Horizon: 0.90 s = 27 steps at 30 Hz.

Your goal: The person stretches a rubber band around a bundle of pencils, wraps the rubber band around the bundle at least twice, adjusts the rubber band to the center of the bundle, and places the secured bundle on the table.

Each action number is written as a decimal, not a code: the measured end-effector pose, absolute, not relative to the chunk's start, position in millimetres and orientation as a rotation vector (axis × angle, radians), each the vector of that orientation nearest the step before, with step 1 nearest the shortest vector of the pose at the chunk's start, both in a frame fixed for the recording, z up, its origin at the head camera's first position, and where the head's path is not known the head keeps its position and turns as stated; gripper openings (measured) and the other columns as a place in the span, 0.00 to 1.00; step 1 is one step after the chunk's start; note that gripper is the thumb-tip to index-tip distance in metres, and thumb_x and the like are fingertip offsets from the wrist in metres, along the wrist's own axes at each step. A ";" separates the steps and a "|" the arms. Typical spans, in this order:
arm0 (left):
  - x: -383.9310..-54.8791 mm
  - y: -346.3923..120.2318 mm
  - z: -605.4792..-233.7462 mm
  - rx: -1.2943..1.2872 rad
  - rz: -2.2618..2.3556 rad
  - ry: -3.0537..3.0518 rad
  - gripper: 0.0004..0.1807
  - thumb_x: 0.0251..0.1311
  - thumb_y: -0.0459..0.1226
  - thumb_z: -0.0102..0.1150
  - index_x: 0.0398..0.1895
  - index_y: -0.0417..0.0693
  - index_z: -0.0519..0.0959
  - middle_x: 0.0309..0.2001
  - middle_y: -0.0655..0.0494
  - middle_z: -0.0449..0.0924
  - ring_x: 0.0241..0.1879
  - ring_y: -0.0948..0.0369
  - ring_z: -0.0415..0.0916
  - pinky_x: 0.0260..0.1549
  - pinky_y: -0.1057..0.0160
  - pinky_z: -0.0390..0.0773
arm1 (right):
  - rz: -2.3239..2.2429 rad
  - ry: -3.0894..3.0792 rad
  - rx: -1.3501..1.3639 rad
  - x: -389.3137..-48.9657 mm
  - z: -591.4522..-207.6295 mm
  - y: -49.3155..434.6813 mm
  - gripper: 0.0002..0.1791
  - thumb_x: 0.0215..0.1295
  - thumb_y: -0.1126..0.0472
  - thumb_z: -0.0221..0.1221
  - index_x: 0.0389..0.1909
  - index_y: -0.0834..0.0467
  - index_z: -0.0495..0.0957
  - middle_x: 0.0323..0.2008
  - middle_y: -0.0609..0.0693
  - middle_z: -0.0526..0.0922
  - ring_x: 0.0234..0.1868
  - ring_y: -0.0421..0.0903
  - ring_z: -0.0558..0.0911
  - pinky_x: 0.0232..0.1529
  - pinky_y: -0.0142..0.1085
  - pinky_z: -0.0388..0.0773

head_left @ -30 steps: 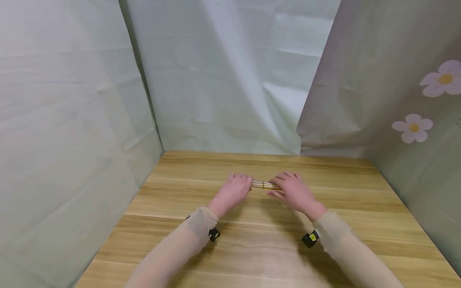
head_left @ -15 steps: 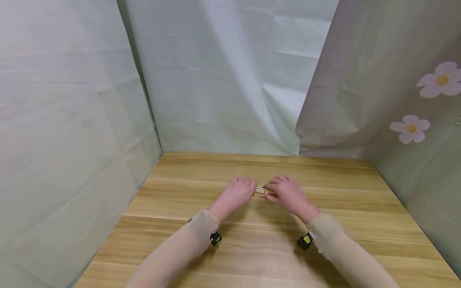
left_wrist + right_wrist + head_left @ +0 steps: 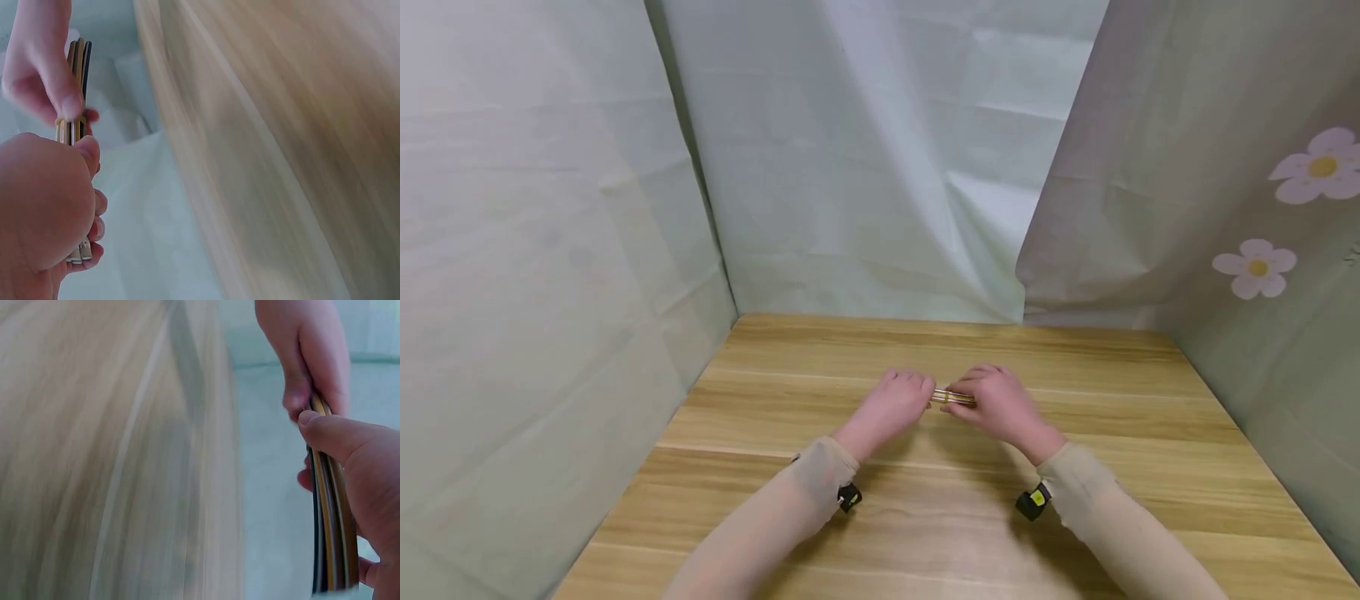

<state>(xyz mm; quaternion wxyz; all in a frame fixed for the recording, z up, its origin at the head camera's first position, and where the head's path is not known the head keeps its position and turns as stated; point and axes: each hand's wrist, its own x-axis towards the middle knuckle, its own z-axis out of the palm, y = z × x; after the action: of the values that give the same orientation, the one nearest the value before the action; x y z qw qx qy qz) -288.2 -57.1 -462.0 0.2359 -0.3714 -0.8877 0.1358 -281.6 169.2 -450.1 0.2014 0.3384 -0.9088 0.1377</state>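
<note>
A bundle of slim chopstick-like sticks [image 3: 958, 399], brown, black and gold with silvery ends, is held off the table between both hands. My left hand [image 3: 891, 407] wraps its fingers round the silver-ended part; the tips show below its little finger in the left wrist view. My right hand [image 3: 997, 408] pinches the bundle near its middle, thumb on top. A yellowish band [image 3: 79, 121] circles the sticks right by the right thumb. In the right wrist view, the dark ends of the sticks [image 3: 331, 537] run down past my right palm. Fingers partly hide the bundle's middle.
Both hands are above a wood-grain table [image 3: 760, 533]. Pale cloth [image 3: 850, 208] hangs behind and to the left, and a greyer curtain with printed flowers [image 3: 1257, 268] hangs at the right. Each wrist carries a small black camera [image 3: 1033, 501].
My right hand has slid left along the bundle to the band, closer to the left hand, and its thumb and fingers have closed in. Both hands have come slightly nearer.
</note>
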 end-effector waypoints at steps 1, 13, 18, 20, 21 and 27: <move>-287.6 -56.0 -461.5 -1.025 0.386 -2.420 0.09 0.78 0.44 0.60 0.42 0.49 0.75 0.35 0.58 0.81 0.34 0.61 0.77 0.33 0.62 0.72 | 0.386 -2.531 0.962 -281.8 -449.6 168.2 0.14 0.64 0.47 0.76 0.42 0.52 0.92 0.40 0.46 0.91 0.48 0.50 0.85 0.52 0.56 0.79; -283.6 -48.3 -463.5 -1.042 0.415 -2.453 0.15 0.81 0.51 0.53 0.46 0.50 0.77 0.39 0.58 0.83 0.38 0.61 0.79 0.37 0.61 0.75 | 0.409 -2.554 0.955 -283.8 -456.5 161.6 0.17 0.63 0.44 0.76 0.43 0.52 0.92 0.39 0.46 0.91 0.45 0.50 0.87 0.49 0.55 0.79; -284.8 -49.7 -463.6 -1.033 0.397 -2.445 0.13 0.80 0.49 0.56 0.45 0.49 0.77 0.38 0.58 0.83 0.37 0.61 0.80 0.36 0.61 0.75 | 0.426 -2.585 0.922 -284.7 -454.8 166.1 0.24 0.59 0.42 0.78 0.49 0.54 0.92 0.41 0.47 0.92 0.46 0.51 0.87 0.49 0.56 0.80; -286.3 -51.2 -463.1 -1.026 0.375 -2.456 0.11 0.79 0.46 0.59 0.45 0.49 0.77 0.38 0.58 0.84 0.38 0.61 0.81 0.36 0.61 0.75 | 0.428 -2.597 0.902 -284.3 -452.9 170.1 0.24 0.58 0.42 0.79 0.50 0.54 0.92 0.42 0.48 0.92 0.47 0.51 0.87 0.48 0.56 0.80; -287.0 -52.1 -462.7 -1.024 0.359 -2.464 0.11 0.79 0.46 0.60 0.45 0.49 0.77 0.39 0.57 0.84 0.38 0.60 0.81 0.36 0.61 0.75 | 0.423 -2.605 0.888 -283.9 -452.0 172.3 0.24 0.58 0.43 0.79 0.49 0.53 0.92 0.42 0.47 0.92 0.47 0.51 0.87 0.48 0.57 0.79; -290.5 -56.8 -462.0 -1.022 0.299 -2.545 0.13 0.78 0.48 0.60 0.48 0.49 0.77 0.43 0.56 0.85 0.43 0.59 0.82 0.39 0.60 0.75 | 0.353 -2.648 0.869 -280.1 -450.2 180.6 0.17 0.63 0.44 0.76 0.46 0.50 0.93 0.38 0.44 0.91 0.46 0.50 0.86 0.51 0.57 0.77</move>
<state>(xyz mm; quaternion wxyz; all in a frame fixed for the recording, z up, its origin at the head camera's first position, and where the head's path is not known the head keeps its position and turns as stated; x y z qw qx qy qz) -290.5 -56.8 -462.0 0.1900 -0.3638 -0.9057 0.1063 -280.1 180.6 -450.2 0.1654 0.3050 -0.9296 0.1241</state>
